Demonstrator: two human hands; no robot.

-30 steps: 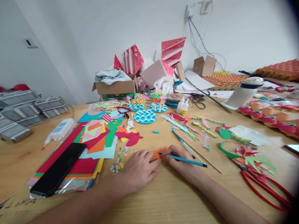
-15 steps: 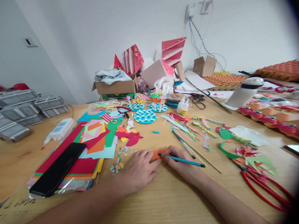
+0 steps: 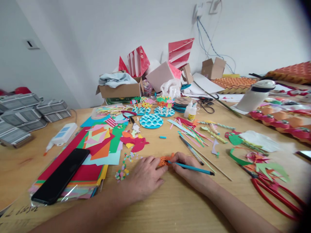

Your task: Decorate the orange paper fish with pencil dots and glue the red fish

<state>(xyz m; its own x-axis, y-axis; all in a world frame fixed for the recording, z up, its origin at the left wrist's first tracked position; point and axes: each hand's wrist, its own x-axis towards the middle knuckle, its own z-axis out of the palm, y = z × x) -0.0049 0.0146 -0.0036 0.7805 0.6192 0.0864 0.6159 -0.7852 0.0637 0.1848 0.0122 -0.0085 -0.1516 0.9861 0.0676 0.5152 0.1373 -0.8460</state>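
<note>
Well, from the left, a glossy black phone lies on a stack of bright paper in clear plastic, and small round paper dots are scattered loosely beside it. Next comes an orange paper cutout, flat and speckled with dark dots, then a slim blue pen and red-handled scissors.

The left hand rests flat, thumb spread from its fingers, fingertips at the cutout's left side. The cutout lies between both hands; the right hand has its fingers clamped on the pen, whose tip meets the paper.

Under everything runs a pale wooden table; behind it stand a cardboard box and a plain whitish wall.
</note>
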